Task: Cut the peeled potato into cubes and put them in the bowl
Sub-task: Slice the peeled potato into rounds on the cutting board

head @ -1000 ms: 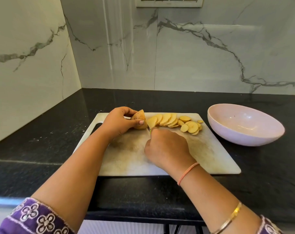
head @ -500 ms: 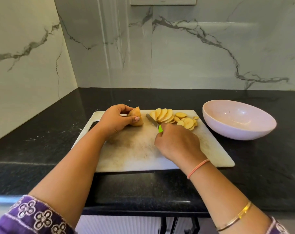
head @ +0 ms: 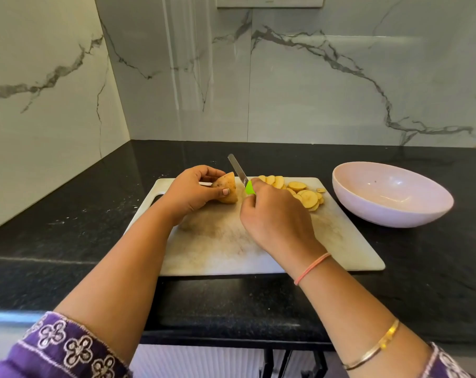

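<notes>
We see left hand (head: 189, 192) gripping potato remainder (head: 227, 188), right hand (head: 277, 216) gripping knife (head: 238, 169); slices (head: 307, 196) uncubed, none in right-side bowl (head: 381, 214).

Potato slices (head: 309, 199) crowd the cutting board's (head: 217, 241) far right; its near half lies open, a bowl (head: 381, 214) flanking the right edge.

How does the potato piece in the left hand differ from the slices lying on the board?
The potato chunk is one thick domed piece; the slices are many thin rounds.
The left hand grips the chunk; the slices lie loose and overlapped, right of the knife.
The chunk shows a brownish speckled outside; the slices show pale yellow faces.
Both are on the cutting board, neither in the bowl.
</notes>
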